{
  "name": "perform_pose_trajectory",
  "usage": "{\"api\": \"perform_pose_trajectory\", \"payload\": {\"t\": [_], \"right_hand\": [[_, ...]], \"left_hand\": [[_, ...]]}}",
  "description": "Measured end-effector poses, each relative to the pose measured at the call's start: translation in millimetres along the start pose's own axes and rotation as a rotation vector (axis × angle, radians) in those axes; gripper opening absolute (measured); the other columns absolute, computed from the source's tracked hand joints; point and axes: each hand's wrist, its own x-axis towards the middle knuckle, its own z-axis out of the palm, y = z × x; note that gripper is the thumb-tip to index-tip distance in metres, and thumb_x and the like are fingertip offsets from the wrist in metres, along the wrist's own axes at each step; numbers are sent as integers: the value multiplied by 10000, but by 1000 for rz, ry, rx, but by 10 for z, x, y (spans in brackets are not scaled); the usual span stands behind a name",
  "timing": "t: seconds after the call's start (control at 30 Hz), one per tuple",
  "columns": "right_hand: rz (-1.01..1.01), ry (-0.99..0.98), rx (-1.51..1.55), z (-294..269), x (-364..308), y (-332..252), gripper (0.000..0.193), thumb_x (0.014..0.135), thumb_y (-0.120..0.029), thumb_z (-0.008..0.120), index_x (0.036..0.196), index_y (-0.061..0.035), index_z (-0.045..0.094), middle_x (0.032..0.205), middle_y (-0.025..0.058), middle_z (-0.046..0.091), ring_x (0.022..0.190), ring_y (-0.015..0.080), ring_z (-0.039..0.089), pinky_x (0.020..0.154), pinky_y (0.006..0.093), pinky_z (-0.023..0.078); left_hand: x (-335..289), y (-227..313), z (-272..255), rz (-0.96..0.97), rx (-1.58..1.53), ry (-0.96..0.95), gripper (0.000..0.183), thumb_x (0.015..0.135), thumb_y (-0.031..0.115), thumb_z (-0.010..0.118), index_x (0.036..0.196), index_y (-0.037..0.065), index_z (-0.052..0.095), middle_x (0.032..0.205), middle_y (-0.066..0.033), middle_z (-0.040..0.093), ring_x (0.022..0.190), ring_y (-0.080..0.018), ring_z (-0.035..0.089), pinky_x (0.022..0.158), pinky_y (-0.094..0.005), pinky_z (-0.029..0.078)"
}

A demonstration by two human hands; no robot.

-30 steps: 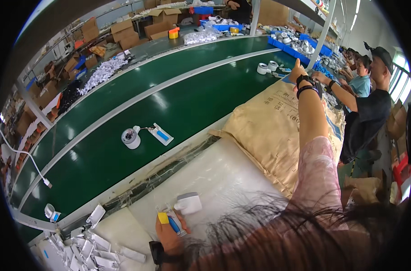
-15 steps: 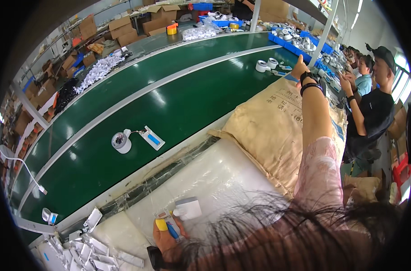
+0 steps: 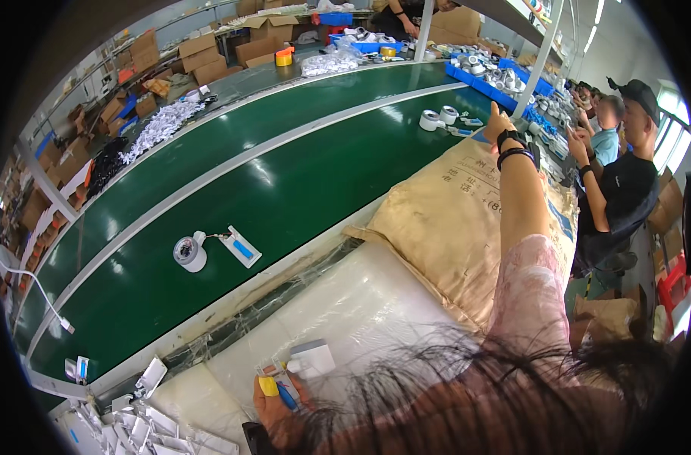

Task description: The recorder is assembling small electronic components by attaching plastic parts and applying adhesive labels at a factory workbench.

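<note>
Low in the view, my left hand [image 3: 279, 406] is closed around a white plastic housing with a blue cylindrical cell [image 3: 287, 396]. A yellow covering shows on one of its fingers. A white rounded-square part [image 3: 311, 358] sits right beside these fingers; whether it is joined to the housing I cannot tell. My right arm reaches far forward over a tan sack, and my right hand [image 3: 497, 123] has a finger stretched out near a blue bin [image 3: 482, 80] of white parts. Nothing shows in that hand, though some of its fingers are hidden.
On the green conveyor [image 3: 285, 182] lie a round white device [image 3: 190, 254] wired to a white plate [image 3: 241, 246], and more white devices [image 3: 431, 120]. White housings [image 3: 144, 425] pile up at lower left. The tan sack [image 3: 429, 220] rests near plastic wrap. Co-workers [image 3: 626, 159] sit at right.
The devices on the conveyor have shifted left and nearer. My right hand stays stretched toward the blue bin, and my left keeps its hold. A person at the back shows more.
</note>
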Motion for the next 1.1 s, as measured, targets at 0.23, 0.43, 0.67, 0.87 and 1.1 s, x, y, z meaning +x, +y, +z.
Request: {"api": "perform_pose_trajectory", "payload": {"t": [0.23, 0.43, 0.67, 0.87, 1.1], "right_hand": [[123, 154, -132, 149, 333, 441, 526, 1012, -367, 197, 1512, -204, 159, 1414, 157, 451, 1296, 325, 447, 1064, 484, 348], [61, -135, -139, -157, -163, 147, 699, 885, -106, 481, 1500, -77, 152, 1478, 177, 351, 1342, 277, 390, 1080, 397, 359], [67, -103, -220, 60, 353, 403, 790, 887, -109, 527, 1516, -136, 49, 1542, 121, 238, 1360, 251, 371, 1055, 417, 393], [122, 98, -46, -5, -74, 64, 717, 869, -114, 574, 1478, -68, 200, 1444, 125, 421, 1312, 269, 439, 1022, 444, 413], [-484, 139, 144, -48, -66, -406, 314, 810, -125, 543, 1064, -229, 696, 1117, 150, 654, 1071, 333, 608, 887, 404, 497]], "left_hand": [[20, 12, 54, -27, 28, 30, 338, 1001, 346, 405, 1093, 35, 500, 686, -100, 545, 511, -186, 535, 432, -326, 478], [34, -20, 4, 16, 101, 9, 331, 1007, 335, 392, 1101, 39, 508, 669, -102, 546, 481, -193, 531, 416, -327, 461], [85, -81, -4, 36, 99, -5, 339, 1006, 335, 392, 1108, 37, 520, 659, -107, 550, 462, -191, 521, 396, -330, 445], [80, -3, 40, -6, 125, 16, 320, 1003, 304, 402, 1096, 28, 534, 744, -85, 560, 571, -170, 530, 486, -302, 446], [29, 8, -119, -91, 208, -38, 324, 1001, 264, 416, 1168, 24, 556, 902, -45, 574, 748, -138, 527, 627, -266, 434]]}}
